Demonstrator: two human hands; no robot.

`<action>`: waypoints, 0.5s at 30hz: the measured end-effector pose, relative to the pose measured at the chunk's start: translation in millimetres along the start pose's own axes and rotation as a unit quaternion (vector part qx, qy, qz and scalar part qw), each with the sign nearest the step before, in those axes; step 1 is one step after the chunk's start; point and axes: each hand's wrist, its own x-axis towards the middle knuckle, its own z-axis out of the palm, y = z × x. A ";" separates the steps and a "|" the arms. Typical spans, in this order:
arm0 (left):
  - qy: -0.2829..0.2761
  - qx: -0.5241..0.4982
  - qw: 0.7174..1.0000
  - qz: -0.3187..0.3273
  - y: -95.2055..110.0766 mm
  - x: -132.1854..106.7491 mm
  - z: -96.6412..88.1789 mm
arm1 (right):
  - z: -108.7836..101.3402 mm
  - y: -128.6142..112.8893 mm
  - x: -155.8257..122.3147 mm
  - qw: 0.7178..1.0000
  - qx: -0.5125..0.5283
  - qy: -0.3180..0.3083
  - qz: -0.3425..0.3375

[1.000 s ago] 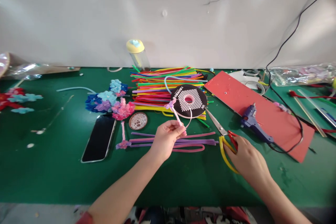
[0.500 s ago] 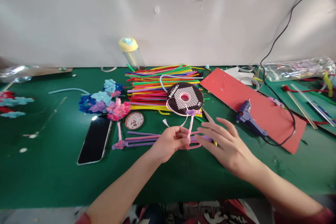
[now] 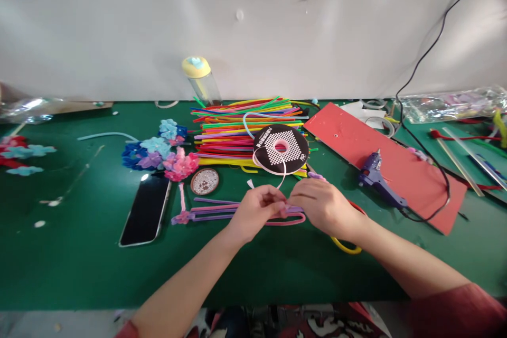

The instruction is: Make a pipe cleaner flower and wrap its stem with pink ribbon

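Observation:
My left hand point(image 3: 259, 211) is closed, its thumb and fingers pinching the pink stem of a pipe cleaner flower. Fingertips of my right hand point(image 3: 325, 206) meet it from the right, closed around the same stem. The flower's purple head point(image 3: 317, 175) pokes out above my right knuckles; most of the stem is hidden. Below and behind both hands lie pink and purple pipe cleaners point(image 3: 214, 214), one bent into a loop. A red and yellow pair of handles, seemingly scissors point(image 3: 348, 247), shows partly from under my right hand. Beyond stands a ribbon spool point(image 3: 295, 148) with a loose pale ribbon end.
A heap of coloured pipe cleaners point(image 3: 222, 134) lies behind the spool. To the left are a phone point(image 3: 144, 211), finished flowers point(image 3: 152, 150) and a round bead dish point(image 3: 205, 181). A purple glue gun point(image 3: 380, 179) rests on a red board point(image 3: 332, 132), its cable trailing right. A bottle point(image 3: 202, 82) stands behind.
My right hand has closed from spread fingers and come to the left hand. The flower has tipped over to the right, and the coloured handles have come into view.

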 end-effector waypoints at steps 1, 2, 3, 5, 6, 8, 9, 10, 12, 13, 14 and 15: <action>0.017 -0.003 0.999 0.030 0.2 0.3 -0.4 | 0.1 0.0 1.6 0.999 0.024 0.025 0.040; 0.029 -0.008 0.998 0.058 0.1 0.5 -1.1 | -0.2 -0.4 3.9 0.993 0.059 0.042 0.090; 0.036 -0.016 0.996 0.085 -0.1 0.5 -2.0 | -1.0 -1.4 6.5 0.983 0.100 0.050 0.147; 0.030 -0.037 0.990 0.131 -1.1 0.4 -3.6 | -2.7 -3.9 11.9 0.948 0.178 0.041 0.262; 0.022 -0.047 0.987 0.151 -1.8 0.2 -4.2 | -3.4 -5.1 14.3 0.926 0.213 0.032 0.310; 0.008 -0.061 0.983 0.175 -3.5 0.1 -4.2 | -3.3 -6.8 17.6 0.885 0.275 0.016 0.375; 0.009 -0.064 0.982 0.180 -4.4 0.1 -3.7 | -2.6 -7.3 18.4 0.868 0.302 0.014 0.394; 0.017 -0.062 0.981 0.180 -5.4 0.2 -2.8 | -1.5 -7.6 18.8 0.853 0.325 0.012 0.409; 0.046 -0.047 0.982 0.179 -7.3 0.3 -0.6 | 1.7 -8.1 18.4 0.827 0.359 0.008 0.432; 0.062 -0.041 0.981 0.179 -8.2 0.3 0.6 | 3.7 -8.3 17.9 0.812 0.377 0.002 0.445; 0.075 -0.038 0.980 0.178 -9.1 0.2 1.7 | 5.7 -8.4 17.3 0.794 0.399 -0.007 0.459; 0.086 -0.037 0.980 0.177 -9.9 0.1 2.8 | 7.9 -8.3 16.7 0.776 0.421 -0.016 0.470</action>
